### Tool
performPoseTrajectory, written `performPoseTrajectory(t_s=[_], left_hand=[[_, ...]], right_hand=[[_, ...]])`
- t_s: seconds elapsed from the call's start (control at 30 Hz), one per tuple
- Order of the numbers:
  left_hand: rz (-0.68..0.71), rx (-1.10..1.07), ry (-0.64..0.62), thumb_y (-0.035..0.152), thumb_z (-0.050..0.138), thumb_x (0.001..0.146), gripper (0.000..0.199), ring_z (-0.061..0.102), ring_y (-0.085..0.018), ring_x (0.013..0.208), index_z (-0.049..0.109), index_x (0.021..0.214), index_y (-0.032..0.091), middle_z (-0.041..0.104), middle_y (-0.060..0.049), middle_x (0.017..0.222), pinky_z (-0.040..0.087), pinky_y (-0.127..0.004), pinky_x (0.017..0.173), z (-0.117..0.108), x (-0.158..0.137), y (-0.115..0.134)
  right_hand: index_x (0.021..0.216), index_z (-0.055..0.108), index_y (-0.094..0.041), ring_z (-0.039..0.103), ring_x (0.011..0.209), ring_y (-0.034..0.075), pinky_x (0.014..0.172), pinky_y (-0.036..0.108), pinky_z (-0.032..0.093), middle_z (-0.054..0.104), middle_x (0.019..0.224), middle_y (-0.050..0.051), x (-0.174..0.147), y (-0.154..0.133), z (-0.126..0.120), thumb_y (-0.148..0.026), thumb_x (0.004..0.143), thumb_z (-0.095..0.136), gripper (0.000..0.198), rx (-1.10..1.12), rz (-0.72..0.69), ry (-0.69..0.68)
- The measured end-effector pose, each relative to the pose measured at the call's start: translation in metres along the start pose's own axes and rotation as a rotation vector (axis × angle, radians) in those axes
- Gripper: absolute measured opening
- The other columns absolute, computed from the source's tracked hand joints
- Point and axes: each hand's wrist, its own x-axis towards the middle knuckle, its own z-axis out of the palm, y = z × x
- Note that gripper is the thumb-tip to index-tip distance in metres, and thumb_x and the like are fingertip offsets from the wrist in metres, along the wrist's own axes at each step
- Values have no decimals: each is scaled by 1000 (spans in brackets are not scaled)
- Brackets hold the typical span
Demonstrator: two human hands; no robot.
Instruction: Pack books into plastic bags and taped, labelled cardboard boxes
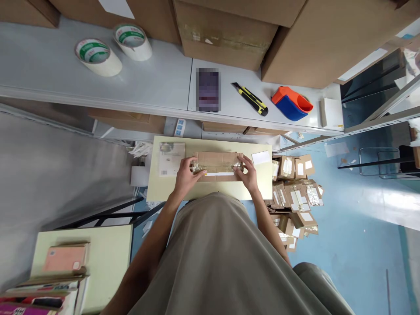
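A small brown cardboard box (216, 161) lies on the pale yellow table in front of me, with clear packing tape across it and a white strip along its near side. My left hand (187, 175) grips its left end, thumb on the near edge and fingers on the far side. At the right end, my right hand (247, 175) holds it the same way. Left of the box is a flat printed book or sheet (171, 158). A white label or slip (261, 157) lies just beyond my right hand.
Above the table (210, 191), a grey shelf (157, 83) carries tape rolls (104, 65), a yellow-black utility knife (250, 99), an orange-blue tape dispenser (291, 105) and large cartons (226, 35). Taped parcels (297, 197) are piled at right. Books (65, 258) rest on a side table.
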Motion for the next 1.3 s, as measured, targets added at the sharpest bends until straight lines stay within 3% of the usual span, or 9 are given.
performPoseTrajectory(t_s=[0.17, 0.3, 0.47, 0.63, 0.93, 1.1, 1.3], left_hand=[[-79, 39, -64, 36, 94, 79, 57, 71, -34, 124, 66, 128, 29, 68, -10, 134, 60, -47, 108, 18, -4, -18], [-129, 28, -76, 34, 94, 78, 58, 73, -30, 110, 65, 128, 28, 67, -11, 135, 61, -46, 101, 31, -15, -31], [-140, -1, -80, 39, 92, 80, 56, 73, -30, 111, 65, 128, 27, 68, -11, 135, 60, -45, 102, 33, -17, -34], [-115, -40, -53, 45, 84, 90, 49, 72, -31, 117, 65, 130, 26, 69, -13, 140, 60, -46, 104, 32, -13, -28], [-47, 34, -68, 31, 87, 87, 37, 67, -36, 135, 66, 117, 27, 70, -13, 131, 54, -54, 121, 33, -15, -25], [72, 140, -11, 32, 87, 90, 38, 58, -39, 153, 70, 123, 25, 66, -17, 151, 46, -59, 132, 25, -5, 4], [345, 85, 31, 33, 71, 104, 20, 66, -33, 146, 73, 122, 25, 73, -14, 148, 50, -55, 130, 29, 36, 81]], right_hand=[[150, 77, -29, 63, 152, 38, 121, 53, 59, 58, 171, 17, -3, 35, 13, -66, 91, 82, 70, -1, 105, -67], [150, 76, -30, 62, 153, 35, 124, 52, 57, 59, 170, 16, -15, 57, 23, -68, 93, 79, 69, -6, 140, -62], [151, 74, -29, 62, 153, 34, 127, 52, 54, 61, 169, 17, -19, 61, 24, -66, 95, 77, 67, -12, 117, -46], [155, 71, -29, 53, 164, 33, 130, 50, 52, 55, 176, 15, -19, 62, 22, -67, 99, 75, 68, 13, 70, -51], [149, 72, -26, 61, 154, 33, 129, 52, 54, 62, 165, 18, -30, 65, 21, -58, 95, 77, 63, -11, 85, -70], [151, 71, -24, 57, 160, 37, 129, 56, 53, 57, 171, 21, -24, 46, 7, -56, 100, 73, 60, -124, 5, -47], [149, 70, -24, 61, 157, 36, 130, 60, 52, 64, 165, 21, 12, 2, -38, -62, 107, 68, 57, -219, -191, 84]])
